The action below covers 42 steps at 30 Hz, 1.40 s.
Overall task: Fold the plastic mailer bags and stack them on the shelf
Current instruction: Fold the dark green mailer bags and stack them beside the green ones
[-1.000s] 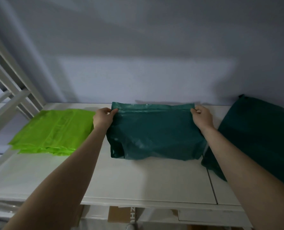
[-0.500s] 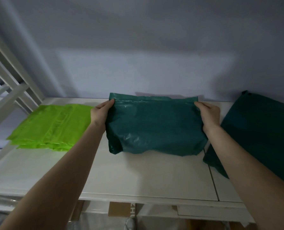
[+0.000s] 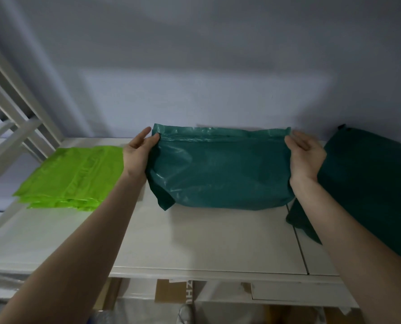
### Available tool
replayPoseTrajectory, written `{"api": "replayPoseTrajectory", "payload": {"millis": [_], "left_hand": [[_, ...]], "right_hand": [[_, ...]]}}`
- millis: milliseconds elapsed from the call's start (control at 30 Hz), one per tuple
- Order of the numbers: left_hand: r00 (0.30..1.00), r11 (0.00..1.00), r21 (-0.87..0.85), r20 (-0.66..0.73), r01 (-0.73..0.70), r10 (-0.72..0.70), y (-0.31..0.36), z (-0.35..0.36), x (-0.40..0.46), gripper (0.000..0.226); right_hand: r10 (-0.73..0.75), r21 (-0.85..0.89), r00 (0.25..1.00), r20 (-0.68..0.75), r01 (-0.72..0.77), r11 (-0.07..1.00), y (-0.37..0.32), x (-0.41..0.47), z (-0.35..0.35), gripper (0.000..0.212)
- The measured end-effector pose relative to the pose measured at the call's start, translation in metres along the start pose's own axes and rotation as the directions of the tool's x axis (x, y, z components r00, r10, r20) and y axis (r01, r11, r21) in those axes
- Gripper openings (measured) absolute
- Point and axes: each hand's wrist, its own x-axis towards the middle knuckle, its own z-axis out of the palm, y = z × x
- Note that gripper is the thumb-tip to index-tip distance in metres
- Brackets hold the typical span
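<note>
A folded dark green mailer bag (image 3: 220, 169) lies puffed up on the white shelf (image 3: 206, 242), close to the back wall. My left hand (image 3: 138, 155) is at the bag's left edge with straight fingers, its thumb touching the upper left corner. At the bag's right edge is my right hand (image 3: 305, 155), fingers straight and the palm turned toward the bag. Neither hand curls round the plastic. A flat stack of lime green mailer bags (image 3: 73, 176) rests on the shelf to the left.
More dark green bags (image 3: 368, 183) lean at the right, overlapping the shelf's right panel. A white slatted frame (image 3: 14, 127) rises at the far left. Cardboard (image 3: 171, 291) shows under the shelf's front edge. The wall stands right behind the bag.
My hands let go of the bag's top corners, which they pinched a second ago, and now lie straight along its two sides. The bag sits slightly further back.
</note>
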Motion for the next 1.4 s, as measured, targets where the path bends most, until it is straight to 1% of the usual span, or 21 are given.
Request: {"api": "replayPoseTrajectory", "payload": {"millis": [67, 100, 200, 267, 300, 367, 433, 500, 600, 667, 733, 800, 933, 1033, 1133, 1267, 1333, 1400], "left_hand": [[0.998, 0.999, 0.021, 0.045, 0.037, -0.038, 0.002, -0.001, -0.001, 0.027], [0.996, 0.998, 0.037, 0.059, 0.059, -0.061, 0.003, -0.002, 0.000, 0.022], [0.989, 0.986, 0.103, 0.053, 0.131, -0.137, 0.007, -0.004, 0.002, 0.017], [0.985, 0.976, 0.138, 0.030, 0.167, -0.172, 0.008, -0.004, 0.003, 0.018], [0.985, 0.975, 0.144, 0.021, 0.169, -0.174, 0.009, -0.005, 0.003, 0.020], [0.990, 0.981, 0.142, 0.029, 0.132, -0.137, 0.008, -0.006, 0.002, 0.018], [0.994, 0.985, 0.138, 0.031, 0.100, -0.105, 0.008, -0.008, 0.000, 0.016], [0.997, 0.982, 0.171, -0.001, 0.075, -0.076, 0.007, -0.010, 0.001, 0.012], [0.999, 0.970, 0.240, -0.025, 0.044, -0.039, 0.005, -0.009, 0.003, 0.006], [0.999, 0.959, 0.281, -0.045, 0.031, -0.019, 0.003, -0.008, 0.004, 0.010], [0.998, 0.948, 0.316, -0.069, 0.032, -0.011, 0.003, -0.007, 0.003, 0.014], [0.997, 0.941, 0.336, -0.072, 0.046, -0.023, 0.002, -0.008, 0.004, 0.013], [0.994, 0.935, 0.337, -0.047, 0.107, -0.097, 0.002, -0.010, 0.009, 0.003], [0.991, 0.919, 0.371, -0.062, 0.136, -0.122, -0.003, -0.008, 0.014, 0.010], [0.992, 0.917, 0.379, -0.068, 0.126, -0.109, -0.007, -0.003, 0.019, 0.014], [0.990, 0.923, 0.360, -0.060, 0.139, -0.126, -0.009, -0.004, 0.026, 0.036], [0.986, 0.936, 0.311, -0.027, 0.163, -0.163, -0.007, -0.008, 0.027, 0.045], [0.982, 0.930, 0.320, -0.012, 0.182, -0.188, -0.006, -0.012, 0.025, 0.052]], "right_hand": [[0.018, -0.030, 1.000, 0.026, -0.017, 0.999, 0.000, 0.000, -0.001, 0.022], [0.025, -0.044, 0.999, 0.038, -0.024, 0.999, 0.001, 0.000, -0.002, 0.023], [0.072, -0.059, 0.995, 0.066, -0.068, 0.996, -0.001, -0.001, -0.004, 0.019], [0.116, -0.053, 0.987, 0.107, -0.111, 0.992, -0.003, -0.002, -0.006, 0.013], [0.128, -0.053, 0.983, 0.132, -0.122, 0.991, -0.004, -0.002, -0.007, 0.010], [0.124, -0.097, 0.978, 0.166, -0.109, 0.989, -0.005, -0.004, -0.009, 0.005], [0.098, -0.159, 0.982, 0.160, -0.073, 0.985, -0.003, -0.003, -0.010, 0.007], [0.059, -0.219, 0.988, 0.140, -0.027, 0.975, -0.002, 0.000, -0.011, 0.008], [-0.029, -0.383, 0.991, 0.131, 0.077, 0.921, 0.001, 0.003, -0.009, 0.016], [-0.056, -0.449, 0.990, 0.131, 0.110, 0.887, 0.001, 0.004, -0.008, 0.020], [-0.061, -0.499, 0.988, 0.140, 0.123, 0.858, 0.002, 0.004, -0.006, 0.019], [-0.022, -0.512, 0.991, 0.133, 0.088, 0.855, 0.001, 0.003, -0.004, 0.016], [0.107, -0.500, 0.988, 0.116, -0.035, 0.865, 0.002, 0.004, -0.003, 0.013], [0.148, -0.478, 0.983, 0.108, -0.079, 0.875, 0.006, 0.005, -0.001, 0.013], [0.142, -0.447, 0.984, 0.110, -0.079, 0.891, 0.009, 0.006, 0.001, 0.015], [0.142, -0.399, 0.981, 0.135, -0.077, 0.914, 0.009, 0.011, 0.001, 0.018], [0.174, -0.374, 0.972, 0.158, -0.104, 0.922, 0.010, 0.015, -0.001, 0.019], [0.219, -0.377, 0.958, 0.184, -0.137, 0.916, 0.009, 0.017, -0.005, 0.017]]}}
